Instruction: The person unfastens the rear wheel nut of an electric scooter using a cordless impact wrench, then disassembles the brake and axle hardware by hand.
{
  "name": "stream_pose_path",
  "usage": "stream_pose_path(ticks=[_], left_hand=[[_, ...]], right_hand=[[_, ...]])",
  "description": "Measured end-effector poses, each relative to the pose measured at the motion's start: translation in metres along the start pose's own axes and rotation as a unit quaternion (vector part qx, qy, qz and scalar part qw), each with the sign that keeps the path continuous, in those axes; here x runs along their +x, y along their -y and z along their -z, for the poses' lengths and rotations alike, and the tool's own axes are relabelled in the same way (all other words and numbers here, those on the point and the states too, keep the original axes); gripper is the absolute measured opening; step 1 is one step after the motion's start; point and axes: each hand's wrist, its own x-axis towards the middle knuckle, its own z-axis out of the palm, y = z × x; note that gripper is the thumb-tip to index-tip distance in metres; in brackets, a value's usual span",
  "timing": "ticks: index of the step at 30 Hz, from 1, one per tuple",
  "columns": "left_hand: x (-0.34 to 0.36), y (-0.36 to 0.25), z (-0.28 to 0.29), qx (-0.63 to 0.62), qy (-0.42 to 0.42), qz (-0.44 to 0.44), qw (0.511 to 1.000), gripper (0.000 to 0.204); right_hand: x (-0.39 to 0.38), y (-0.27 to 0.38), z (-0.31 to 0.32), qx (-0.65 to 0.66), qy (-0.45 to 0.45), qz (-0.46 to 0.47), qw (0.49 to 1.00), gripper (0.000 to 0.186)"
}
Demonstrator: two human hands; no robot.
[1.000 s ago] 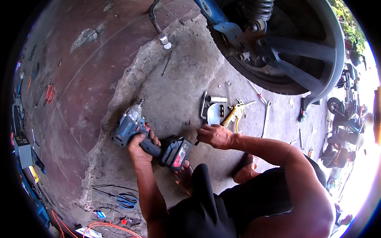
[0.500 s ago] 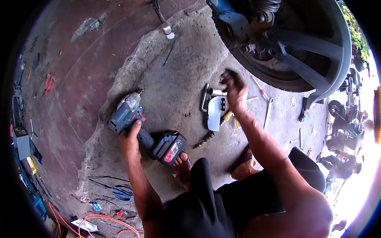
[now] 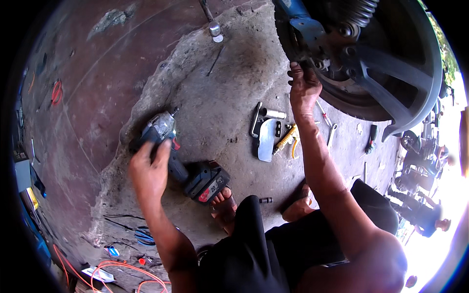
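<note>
Filling the upper right, a dark wheel [image 3: 398, 100] with broad spokes is cut off by the picture's upper edge, as are the coil spring [image 3: 359, 14] and the blue bracket [image 3: 305, 29] beside it. The hub hardware [image 3: 322, 63] sits in deep shadow, and the ends of several fingers of the person's right grip [image 3: 306, 93] are lost against it. Those fingers are bent up at the wheel's near side, the thumb and fingertips close together; whether they pinch a small part there cannot be told.

At left, motion blur softens the left grip [image 3: 149, 171], which covers the rear of a grey-and-black power driver [image 3: 160, 123]. Thumb and fingers stand slightly apart over the housing, clear of the handle; whether they press on it cannot be made out. The driver is on its side near the broken edge of the concrete floor [image 3: 234, 88], its battery pack [image 3: 207, 183] up against the person's left foot [image 3: 223, 207].

Passing over the tools, the right forearm hides part of a ring-ended wrench [image 3: 332, 134]. Just left of that arm are a yellow-handled tool [image 3: 285, 140], a pale flat plate [image 3: 266, 141] and a metal cylinder [image 3: 273, 113]. Blue-handled scissors [image 3: 144, 237] are partly covered by the left forearm. Bright glare washes out the figures at far right.
</note>
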Motion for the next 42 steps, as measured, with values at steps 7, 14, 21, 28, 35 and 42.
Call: stream_pose_path(ticks=[7,14,21,28,35,42], left_hand=[[0.082,-0.094,-0.106,-0.198,0.235,-0.083,0.948,0.028],[0.133,-0.152,-0.198,-0.430,0.211,-0.114,0.871,0.028],[0.192,-0.157,-0.252,-0.402,0.189,-0.216,0.869,0.022],[0.190,-0.101,-0.205,-0.172,0.100,-0.160,0.967,0.013],[0.148,-0.122,-0.147,-0.389,0.208,-0.112,0.890,0.019],[0.164,-0.128,-0.113,-0.308,0.237,-0.067,0.919,0.015]], right_hand=[[0.008,-0.010,-0.019,-0.004,-0.020,0.035,0.999,0.022],[-0.011,0.019,0.009,-0.017,0.039,-0.043,0.998,0.018],[-0.111,0.017,0.081,-0.231,0.419,-0.164,0.863,0.020],[-0.223,0.040,0.182,-0.259,0.857,-0.133,0.426,0.022],[-0.244,0.002,0.161,-0.313,0.730,-0.271,0.544,0.027],[-0.085,0.013,0.055,-0.184,0.346,-0.102,0.914,0.024]])
